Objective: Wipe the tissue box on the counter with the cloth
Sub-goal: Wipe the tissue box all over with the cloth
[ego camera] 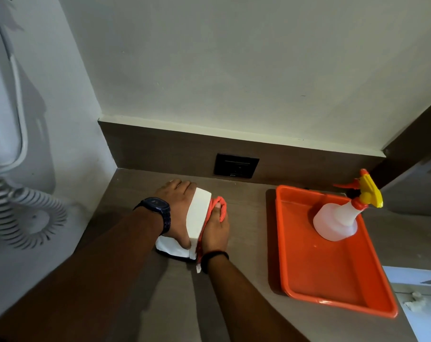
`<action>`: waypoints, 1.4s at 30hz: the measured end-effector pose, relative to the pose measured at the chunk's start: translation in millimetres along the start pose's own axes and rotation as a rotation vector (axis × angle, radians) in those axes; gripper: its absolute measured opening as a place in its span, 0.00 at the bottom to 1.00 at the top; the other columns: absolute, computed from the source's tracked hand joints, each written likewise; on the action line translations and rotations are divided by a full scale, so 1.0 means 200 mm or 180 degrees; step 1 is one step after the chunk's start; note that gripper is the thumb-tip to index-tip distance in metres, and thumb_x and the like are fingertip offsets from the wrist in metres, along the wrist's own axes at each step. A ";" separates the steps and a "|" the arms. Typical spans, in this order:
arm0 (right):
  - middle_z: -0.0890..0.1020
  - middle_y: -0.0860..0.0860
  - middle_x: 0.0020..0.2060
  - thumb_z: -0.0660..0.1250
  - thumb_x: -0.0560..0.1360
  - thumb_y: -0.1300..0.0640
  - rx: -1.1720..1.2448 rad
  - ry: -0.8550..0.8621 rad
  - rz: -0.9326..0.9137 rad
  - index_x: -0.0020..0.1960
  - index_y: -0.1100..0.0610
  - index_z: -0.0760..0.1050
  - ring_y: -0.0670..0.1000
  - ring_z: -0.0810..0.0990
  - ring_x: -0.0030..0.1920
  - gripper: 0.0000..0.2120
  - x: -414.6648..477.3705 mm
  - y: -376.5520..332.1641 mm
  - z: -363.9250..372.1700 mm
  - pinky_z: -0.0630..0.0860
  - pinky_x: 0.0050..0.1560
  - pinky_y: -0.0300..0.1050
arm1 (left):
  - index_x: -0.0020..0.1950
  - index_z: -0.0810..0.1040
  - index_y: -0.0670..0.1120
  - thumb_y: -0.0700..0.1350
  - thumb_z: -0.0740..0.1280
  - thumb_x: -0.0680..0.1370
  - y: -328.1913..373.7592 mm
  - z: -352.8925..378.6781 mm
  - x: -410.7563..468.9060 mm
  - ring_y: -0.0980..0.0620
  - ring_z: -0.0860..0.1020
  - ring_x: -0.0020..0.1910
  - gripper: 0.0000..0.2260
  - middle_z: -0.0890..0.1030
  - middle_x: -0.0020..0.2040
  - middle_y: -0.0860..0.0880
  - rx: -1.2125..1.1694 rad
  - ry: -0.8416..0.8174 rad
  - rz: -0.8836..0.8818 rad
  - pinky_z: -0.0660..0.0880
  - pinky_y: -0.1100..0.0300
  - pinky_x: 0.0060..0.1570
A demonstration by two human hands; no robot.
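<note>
A white tissue box is tipped up on its edge on the brown counter, near the back left corner. My left hand, with a dark watch on the wrist, lies over the box's left side and holds it in that tilt. My right hand presses an orange cloth against the box's right face. White tissue sticks out at the box's near end.
An orange tray sits on the counter to the right, holding a translucent spray bottle with a yellow and orange trigger. A black wall socket is behind the box. A white wall-mounted hair dryer with a coiled cord hangs at the left.
</note>
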State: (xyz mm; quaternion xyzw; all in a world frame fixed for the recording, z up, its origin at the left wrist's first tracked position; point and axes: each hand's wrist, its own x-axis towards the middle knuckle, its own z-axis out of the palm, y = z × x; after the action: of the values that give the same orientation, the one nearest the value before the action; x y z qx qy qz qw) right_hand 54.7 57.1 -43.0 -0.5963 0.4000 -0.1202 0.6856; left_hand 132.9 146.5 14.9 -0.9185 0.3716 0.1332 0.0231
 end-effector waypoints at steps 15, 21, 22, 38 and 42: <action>0.79 0.54 0.63 0.54 0.80 0.43 -0.0235 -0.0025 -0.0175 0.67 0.51 0.72 0.55 0.77 0.62 0.21 0.02 -0.09 0.00 0.72 0.67 0.58 | 0.70 0.56 0.47 0.67 0.75 0.50 0.00 0.00 0.00 0.46 0.64 0.65 0.55 0.65 0.68 0.47 -0.0024 -0.0030 -0.0019 0.64 0.50 0.66; 0.79 0.47 0.59 0.55 0.78 0.41 0.0007 0.0105 -0.0217 0.64 0.44 0.72 0.49 0.77 0.59 0.18 -0.13 0.01 -0.01 0.73 0.65 0.52 | 0.71 0.54 0.45 0.70 0.75 0.51 0.00 0.00 0.00 0.46 0.63 0.66 0.58 0.64 0.70 0.46 0.0002 0.0066 0.0048 0.61 0.51 0.68; 0.79 0.45 0.56 0.56 0.78 0.41 -0.0005 0.0088 -0.0284 0.62 0.41 0.71 0.47 0.77 0.58 0.15 -0.13 0.01 -0.01 0.73 0.63 0.49 | 0.72 0.53 0.45 0.70 0.74 0.52 0.00 0.00 0.00 0.45 0.62 0.68 0.59 0.62 0.71 0.45 0.0018 0.0035 0.0044 0.59 0.50 0.69; 0.83 0.55 0.44 0.59 0.79 0.44 0.0564 0.0025 0.0833 0.49 0.54 0.78 0.54 0.81 0.45 0.15 -0.01 -0.07 -0.16 0.77 0.49 0.48 | 0.73 0.50 0.46 0.69 0.74 0.50 0.03 -0.03 -0.03 0.44 0.59 0.70 0.61 0.60 0.73 0.45 -0.0143 -0.0139 -0.0166 0.60 0.48 0.69; 0.81 0.46 0.33 0.60 0.80 0.51 0.0983 0.0248 0.0194 0.46 0.52 0.75 0.44 0.80 0.33 0.08 0.05 -0.25 -0.37 0.77 0.34 0.36 | 0.75 0.48 0.47 0.74 0.71 0.43 0.05 -0.07 -0.04 0.45 0.56 0.73 0.68 0.57 0.76 0.46 -0.0242 -0.0310 -0.0222 0.59 0.49 0.70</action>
State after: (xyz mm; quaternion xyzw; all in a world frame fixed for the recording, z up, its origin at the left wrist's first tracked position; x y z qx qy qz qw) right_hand 26.2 -16.7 1.5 -0.4662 0.4210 -0.1825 0.7564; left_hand 124.4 142.1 31.0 -0.9235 0.3325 0.1909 0.0110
